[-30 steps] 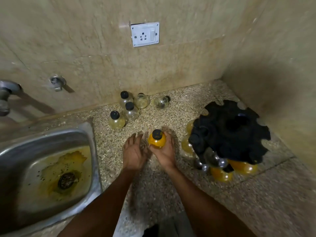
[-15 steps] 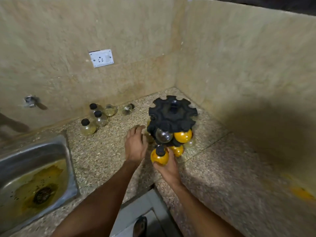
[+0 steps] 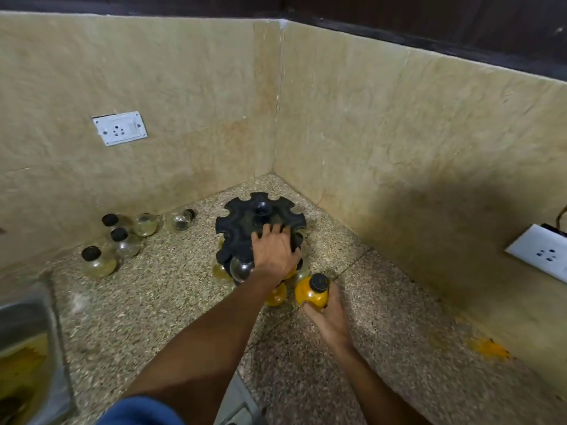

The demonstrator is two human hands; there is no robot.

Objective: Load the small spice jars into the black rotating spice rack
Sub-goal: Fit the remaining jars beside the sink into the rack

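Observation:
The black rotating spice rack (image 3: 242, 217) stands in the counter's corner, with a clear jar (image 3: 241, 269) and yellow jars (image 3: 276, 295) hanging in its lower slots. My left hand (image 3: 274, 252) rests on the rack's front edge, fingers spread over the top disc. My right hand (image 3: 326, 314) holds a round yellow spice jar (image 3: 311, 294) with a black cap, just right of the rack's base. Several clear jars (image 3: 121, 240) stand and lie by the back wall at the left.
A steel sink (image 3: 21, 348) with yellow residue sits at the far left. Wall sockets are on the back wall (image 3: 119, 127) and the right wall (image 3: 541, 254). A yellow stain (image 3: 487, 348) marks the counter at the right.
My left hand moved from the counter up onto the rack's top. My right hand carried the yellow jar to the right side of the rack. The camera view shifted right.

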